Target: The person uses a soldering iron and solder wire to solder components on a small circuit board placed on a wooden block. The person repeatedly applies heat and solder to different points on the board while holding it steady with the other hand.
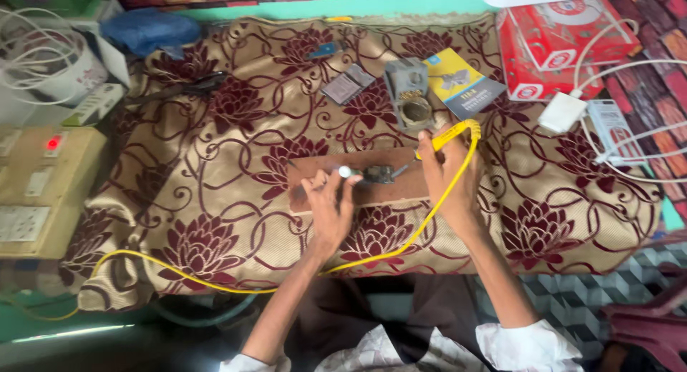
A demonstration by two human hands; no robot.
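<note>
leaning over a bench draped in a gold cloth (215, 221) with maroon flowers, a person works at the centre. packages first: at 1 o'clock two red boxes (551, 46) with round white emblems, stacked flat; just left of them a flat yellow-and-blue booklet (458, 82), tilted. a white charger block (562, 113) with white cables lies at 2 o'clock, beside a pale rectangular blister pack (610, 128). at 9 o'clock a beige switch panel (43, 189) shows a red lit indicator. a blue bag (147, 28) sits at 11 o'clock.

now the hands. a brown wooden board (372, 182) lies at the centre, and on it a small dark component (379, 174), between both hands. the left hand (329, 204) is closed around a thin metal-tipped piece, its shiny end just left of the component. the right hand (447, 175) is wrapped round a yellow-handled soldering iron (451, 136), tip angled toward the component from its 3 o'clock side; whether it touches, i cannot tell. the iron's yellow cord (215, 282) loops down toward 7 o'clock. at 12 o'clock of the board stands a grey holder with a round tin (411, 100).
</note>
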